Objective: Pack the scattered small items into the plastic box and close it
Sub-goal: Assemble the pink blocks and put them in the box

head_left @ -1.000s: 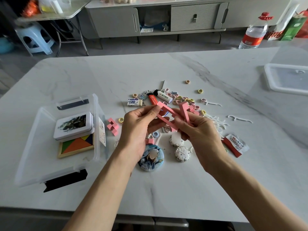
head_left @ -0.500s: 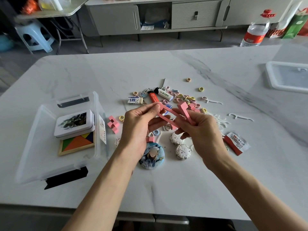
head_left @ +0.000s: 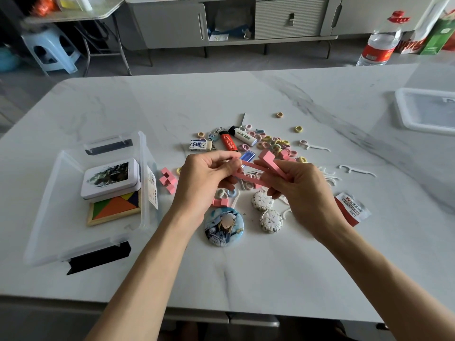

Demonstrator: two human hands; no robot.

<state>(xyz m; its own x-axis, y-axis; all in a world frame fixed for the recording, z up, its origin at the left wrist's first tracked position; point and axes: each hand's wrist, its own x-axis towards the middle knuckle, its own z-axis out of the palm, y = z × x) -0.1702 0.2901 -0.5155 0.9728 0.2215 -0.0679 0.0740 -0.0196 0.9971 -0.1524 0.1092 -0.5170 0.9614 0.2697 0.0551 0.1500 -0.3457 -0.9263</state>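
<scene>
Hovering above the scattered small items (head_left: pixel 270 143) mid-table, the left hand (head_left: pixel 206 183) and right hand (head_left: pixel 304 195) face each other, curled fingers pinching pink bars (head_left: pixel 258 169), right of the open plastic box (head_left: pixel 145 158).

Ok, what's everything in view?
plastic box: 1, clear, left
tin: 1, white, inside box
tangram: 1, multicoloured, under tin
lid: 1, clear, far right
lighters: 2, orange and white, centre
eraser: 1, white, left of lighters
hair ties: many, pastel, centre pile
floss picks: several, white, right of pile
badge: 1, blue, nearest the person
discs: 2, white, beside badge
sachet: 1, red-white, right
pink blocks: cluster, pink, beside box
pink pieces: at least 2, pink, held above pile
water bottle: 1, clear, background right
hands: 2, left hand, right hand, both gripping pink pieces
</scene>
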